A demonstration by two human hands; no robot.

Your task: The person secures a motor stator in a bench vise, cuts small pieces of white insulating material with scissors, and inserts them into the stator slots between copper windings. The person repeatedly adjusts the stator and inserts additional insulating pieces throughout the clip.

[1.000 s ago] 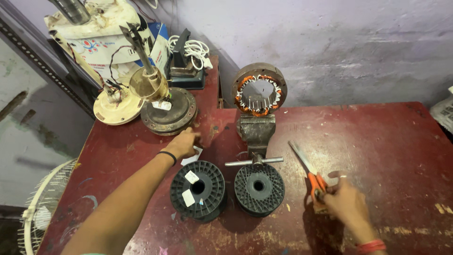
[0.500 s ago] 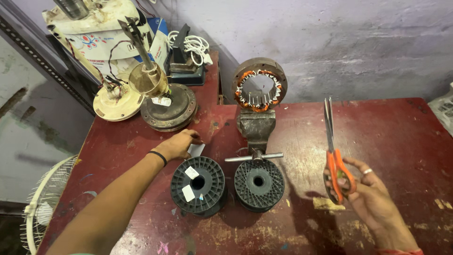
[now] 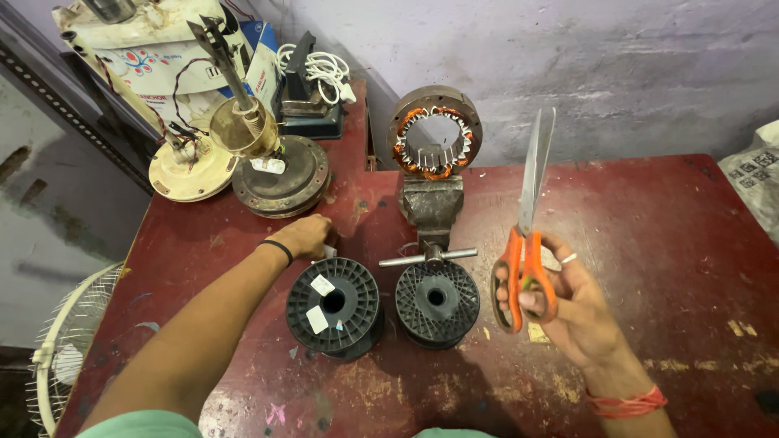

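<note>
The right hand [image 3: 568,304] has lifted the orange-handled scissors [image 3: 526,243] from the red table [image 3: 649,219] and grips them blades up, while the left hand [image 3: 304,237] stays closed on something small just beyond the left black spool [image 3: 334,307].

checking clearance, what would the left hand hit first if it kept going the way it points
Probably the bench vise clamping the wound stator: the left hand points up and right across the red table towards it, though depth is unclear.
</note>
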